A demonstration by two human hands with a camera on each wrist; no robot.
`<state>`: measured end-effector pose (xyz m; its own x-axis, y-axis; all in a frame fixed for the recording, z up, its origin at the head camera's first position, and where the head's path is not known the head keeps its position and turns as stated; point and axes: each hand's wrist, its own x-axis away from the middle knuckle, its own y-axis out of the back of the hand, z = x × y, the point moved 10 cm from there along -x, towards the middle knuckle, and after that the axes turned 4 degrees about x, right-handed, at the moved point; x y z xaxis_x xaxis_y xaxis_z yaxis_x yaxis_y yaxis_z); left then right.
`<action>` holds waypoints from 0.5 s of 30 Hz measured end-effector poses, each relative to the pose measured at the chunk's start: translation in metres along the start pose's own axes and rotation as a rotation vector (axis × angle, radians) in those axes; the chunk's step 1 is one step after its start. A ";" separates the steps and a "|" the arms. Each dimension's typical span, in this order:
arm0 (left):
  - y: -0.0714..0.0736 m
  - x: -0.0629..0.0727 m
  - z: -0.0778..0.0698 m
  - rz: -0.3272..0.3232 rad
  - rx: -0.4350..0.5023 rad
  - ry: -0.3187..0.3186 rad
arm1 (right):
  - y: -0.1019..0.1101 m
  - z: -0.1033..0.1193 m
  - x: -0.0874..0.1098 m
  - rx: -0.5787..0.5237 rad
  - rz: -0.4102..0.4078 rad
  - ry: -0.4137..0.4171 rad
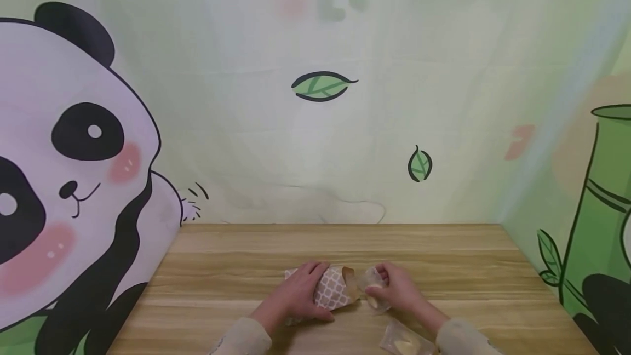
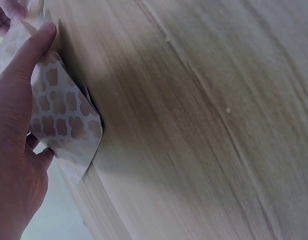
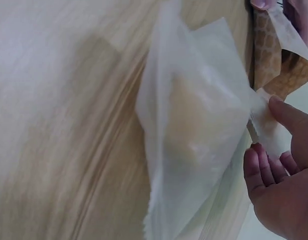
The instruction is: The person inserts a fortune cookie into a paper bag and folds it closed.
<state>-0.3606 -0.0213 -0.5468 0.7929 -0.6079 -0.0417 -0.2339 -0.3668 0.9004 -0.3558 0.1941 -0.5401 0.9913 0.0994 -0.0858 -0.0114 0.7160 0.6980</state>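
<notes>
A paper bag point(image 1: 331, 288) with a white lattice pattern over brown lies on its side, its mouth facing right. My left hand point(image 1: 299, 293) grips it across its body, thumb on the near side and fingers on the far side, as the left wrist view shows too. Just right of the mouth, my right hand point(image 1: 398, 291) pinches a translucent packet point(image 1: 370, 279) with something pale inside. That packet point(image 3: 267, 127) is close to the bag's brown mouth point(image 3: 288, 75) in the right wrist view. Whatever the bag holds is hidden.
A second translucent packet point(image 1: 406, 339) with pale yellowish contents lies on the wooden table point(image 1: 222, 267), below my right forearm. It looms large in the right wrist view. Behind the table's far edge hangs a backdrop point(image 1: 236, 125) printed with a panda, leaves and bamboo.
</notes>
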 end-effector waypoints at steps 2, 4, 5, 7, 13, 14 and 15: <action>0.000 0.001 0.000 -0.002 0.007 0.000 | 0.000 -0.002 -0.001 -0.052 0.002 -0.017; 0.001 0.001 0.001 -0.002 0.019 0.005 | 0.003 -0.004 -0.001 -0.120 -0.011 -0.049; 0.001 0.001 0.002 -0.002 0.023 0.009 | 0.005 -0.006 -0.001 -0.160 -0.024 -0.072; 0.001 0.001 0.003 -0.003 0.038 0.021 | 0.010 -0.009 -0.001 -0.231 -0.062 -0.110; 0.000 0.001 0.002 -0.010 0.066 0.054 | 0.016 -0.006 -0.004 -0.314 -0.143 -0.163; 0.000 0.000 0.001 -0.014 0.069 0.059 | 0.015 -0.005 -0.005 -0.316 -0.149 -0.164; -0.001 0.000 0.000 -0.018 0.076 0.059 | 0.013 -0.004 -0.005 -0.319 -0.157 -0.164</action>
<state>-0.3604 -0.0208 -0.5475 0.8286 -0.5591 -0.0295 -0.2600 -0.4309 0.8641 -0.3617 0.2063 -0.5334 0.9917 -0.1221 -0.0413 0.1280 0.8950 0.4273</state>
